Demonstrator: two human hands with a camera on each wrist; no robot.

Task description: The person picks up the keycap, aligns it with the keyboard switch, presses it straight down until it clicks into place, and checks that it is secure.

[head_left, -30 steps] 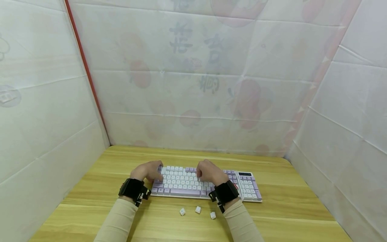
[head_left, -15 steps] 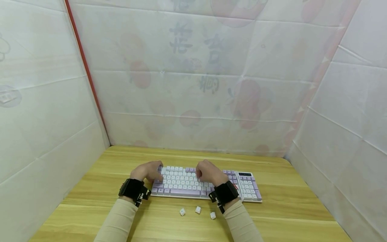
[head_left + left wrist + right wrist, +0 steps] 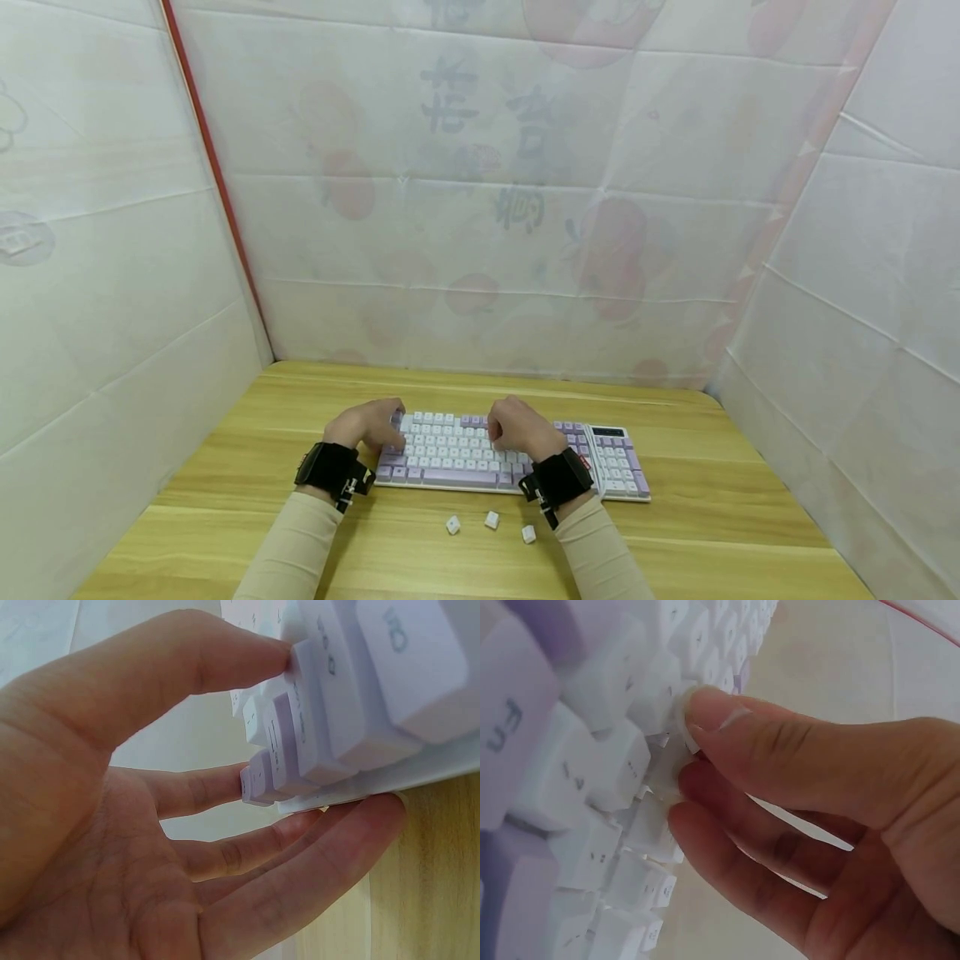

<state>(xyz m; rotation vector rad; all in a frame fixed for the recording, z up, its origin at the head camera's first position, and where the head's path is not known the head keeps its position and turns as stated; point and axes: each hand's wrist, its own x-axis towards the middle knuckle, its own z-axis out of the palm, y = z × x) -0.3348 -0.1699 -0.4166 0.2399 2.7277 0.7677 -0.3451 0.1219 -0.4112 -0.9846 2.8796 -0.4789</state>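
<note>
A white and lilac keyboard [image 3: 459,477] lies on the wooden table. My left hand [image 3: 367,423] grips its left end. In the left wrist view, that hand's thumb rests on the lilac keys [image 3: 300,720] and the other fingers reach along the edge. My right hand [image 3: 519,429] is over the upper middle rows. Seen from the right wrist, its thumb and curled fingers pinch a white keycap [image 3: 684,712], partly hidden by the thumb. Three loose white keycaps, a left one [image 3: 453,525], a middle one [image 3: 491,520] and a right one [image 3: 528,534], lie in front of the keyboard.
A white cable [image 3: 593,454] runs across the keyboard just left of the number pad. Pale fabric walls stand at the back [image 3: 465,250] and on both sides of the table [image 3: 720,517]. Each wrist carries a black strapped camera mount.
</note>
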